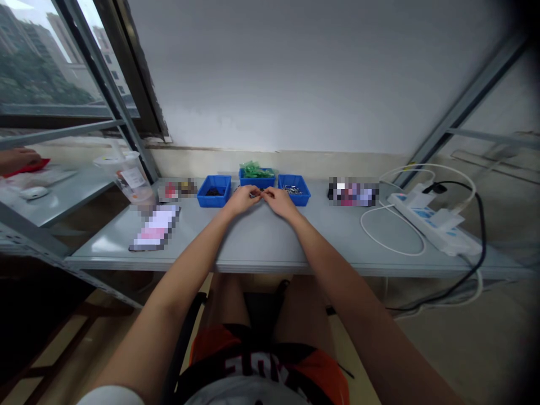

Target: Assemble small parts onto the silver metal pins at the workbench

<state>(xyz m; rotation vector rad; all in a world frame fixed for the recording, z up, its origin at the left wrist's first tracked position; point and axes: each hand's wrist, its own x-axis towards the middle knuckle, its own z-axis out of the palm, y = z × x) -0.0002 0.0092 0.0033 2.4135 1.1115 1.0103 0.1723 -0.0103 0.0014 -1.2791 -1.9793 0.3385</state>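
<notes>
left hand (245, 200) and right hand (277, 201) each pinch at a small piece (262, 193) (too tiny to identify); best kept steady, low over the table (261, 242).

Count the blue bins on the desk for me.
3. The left blue bin sits beside the left hand; the middle blue bin is just beyond both hands; the right blue bin is beside the right hand. No others appear hidden.
</notes>
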